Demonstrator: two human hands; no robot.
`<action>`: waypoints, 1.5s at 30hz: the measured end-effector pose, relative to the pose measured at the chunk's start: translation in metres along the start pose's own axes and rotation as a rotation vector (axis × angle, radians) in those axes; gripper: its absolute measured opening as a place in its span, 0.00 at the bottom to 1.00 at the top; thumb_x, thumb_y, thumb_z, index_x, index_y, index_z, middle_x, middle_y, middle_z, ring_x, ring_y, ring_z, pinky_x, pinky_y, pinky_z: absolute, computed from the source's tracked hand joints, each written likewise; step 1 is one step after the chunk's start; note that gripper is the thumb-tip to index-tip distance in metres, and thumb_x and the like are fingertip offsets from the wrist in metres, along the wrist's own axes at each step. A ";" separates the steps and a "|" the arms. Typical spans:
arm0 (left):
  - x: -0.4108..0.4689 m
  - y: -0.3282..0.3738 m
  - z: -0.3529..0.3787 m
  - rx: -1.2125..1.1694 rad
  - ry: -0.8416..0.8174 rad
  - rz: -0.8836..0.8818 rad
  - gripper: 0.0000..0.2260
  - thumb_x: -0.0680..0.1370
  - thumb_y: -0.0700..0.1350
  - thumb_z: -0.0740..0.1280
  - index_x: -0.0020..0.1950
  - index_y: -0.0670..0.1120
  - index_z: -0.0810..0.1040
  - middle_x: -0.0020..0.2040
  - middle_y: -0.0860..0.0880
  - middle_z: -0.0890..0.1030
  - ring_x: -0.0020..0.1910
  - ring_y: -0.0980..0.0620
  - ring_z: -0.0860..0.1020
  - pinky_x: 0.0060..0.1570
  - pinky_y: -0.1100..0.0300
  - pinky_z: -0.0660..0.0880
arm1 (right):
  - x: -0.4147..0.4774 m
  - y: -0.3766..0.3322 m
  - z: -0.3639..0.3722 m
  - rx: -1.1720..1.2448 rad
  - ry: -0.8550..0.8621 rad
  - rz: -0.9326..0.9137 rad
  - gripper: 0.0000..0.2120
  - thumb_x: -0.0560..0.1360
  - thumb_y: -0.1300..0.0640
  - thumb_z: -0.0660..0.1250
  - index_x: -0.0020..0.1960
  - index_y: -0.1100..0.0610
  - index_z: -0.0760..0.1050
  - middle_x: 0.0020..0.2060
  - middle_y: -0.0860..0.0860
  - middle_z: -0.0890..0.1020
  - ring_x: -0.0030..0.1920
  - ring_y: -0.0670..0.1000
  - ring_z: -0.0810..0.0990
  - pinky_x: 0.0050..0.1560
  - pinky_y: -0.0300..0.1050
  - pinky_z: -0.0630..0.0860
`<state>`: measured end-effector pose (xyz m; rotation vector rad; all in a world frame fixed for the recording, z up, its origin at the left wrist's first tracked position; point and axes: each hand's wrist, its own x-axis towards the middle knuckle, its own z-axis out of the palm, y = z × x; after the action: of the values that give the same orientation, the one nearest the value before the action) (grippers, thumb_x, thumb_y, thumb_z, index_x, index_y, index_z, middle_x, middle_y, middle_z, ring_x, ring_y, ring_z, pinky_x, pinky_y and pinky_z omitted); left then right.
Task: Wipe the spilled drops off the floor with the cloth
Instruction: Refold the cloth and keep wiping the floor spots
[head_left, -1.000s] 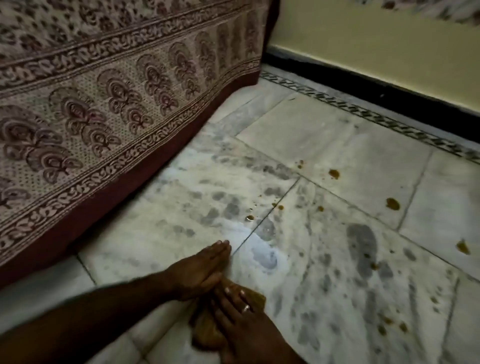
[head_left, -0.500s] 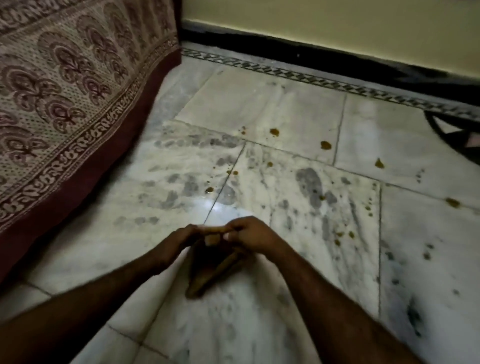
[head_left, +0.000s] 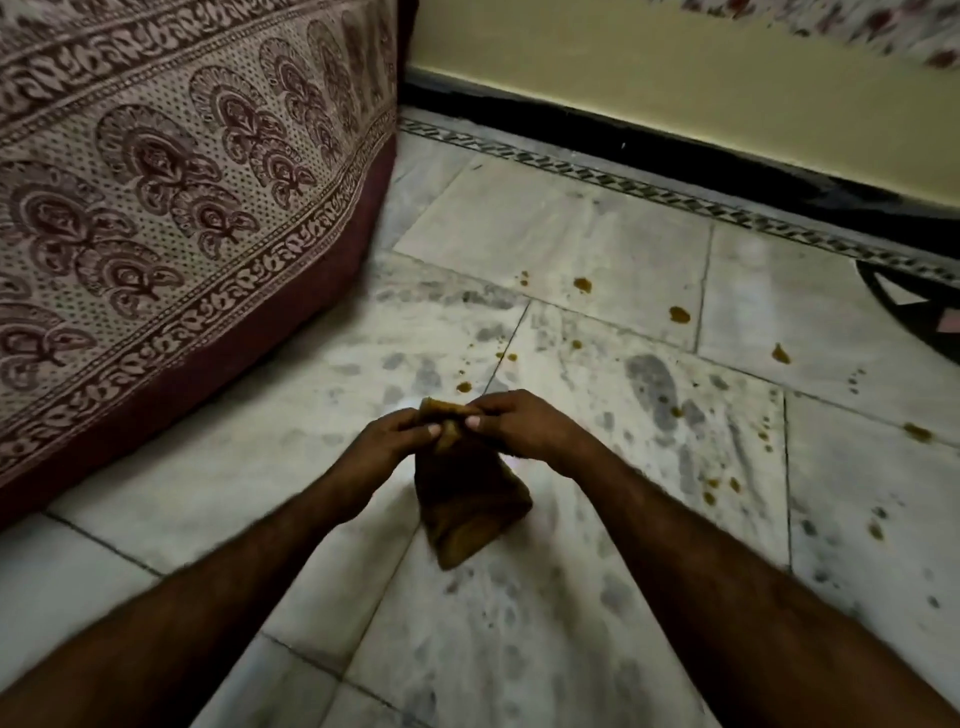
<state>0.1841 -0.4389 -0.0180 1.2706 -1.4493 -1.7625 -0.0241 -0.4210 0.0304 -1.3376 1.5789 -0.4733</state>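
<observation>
place: home bedroom | evidence: block-printed bedspread (head_left: 171, 171); marble tile floor (head_left: 545, 228); painted wall (head_left: 623, 67)

Pinches the top edge of the brown cloth (head_left: 467, 499) with left hand (head_left: 389, 441) and right hand (head_left: 524, 426), over the marble floor (head_left: 571, 649), spilled drops (head_left: 679, 314) just beyond

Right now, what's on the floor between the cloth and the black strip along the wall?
In the head view, brown drops dot the floor tiles there, the nearest just beyond the cloth; a patterned border runs beside the black strip.
</observation>
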 end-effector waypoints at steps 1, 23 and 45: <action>0.004 -0.002 0.001 -0.032 0.013 -0.008 0.10 0.81 0.41 0.65 0.61 0.44 0.82 0.59 0.44 0.84 0.61 0.49 0.81 0.61 0.57 0.75 | 0.002 0.001 -0.001 0.006 0.008 0.012 0.11 0.81 0.54 0.68 0.60 0.56 0.83 0.41 0.49 0.82 0.37 0.46 0.77 0.37 0.37 0.72; 0.041 -0.013 0.001 -0.826 0.115 -0.289 0.22 0.83 0.53 0.61 0.73 0.43 0.73 0.66 0.38 0.78 0.63 0.40 0.79 0.57 0.40 0.78 | 0.030 0.065 0.014 0.537 -0.046 0.009 0.14 0.77 0.71 0.69 0.61 0.62 0.75 0.57 0.56 0.84 0.59 0.52 0.83 0.59 0.46 0.80; 0.007 0.006 0.008 -0.020 0.142 0.141 0.29 0.68 0.30 0.76 0.62 0.57 0.82 0.60 0.46 0.81 0.49 0.51 0.84 0.35 0.56 0.81 | -0.025 0.038 0.000 0.101 0.270 -0.034 0.30 0.66 0.69 0.78 0.63 0.48 0.79 0.58 0.51 0.80 0.53 0.53 0.82 0.57 0.55 0.81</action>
<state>0.1735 -0.4431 -0.0145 1.2258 -1.4018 -1.5594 -0.0456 -0.3861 0.0110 -1.2648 1.7275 -0.7707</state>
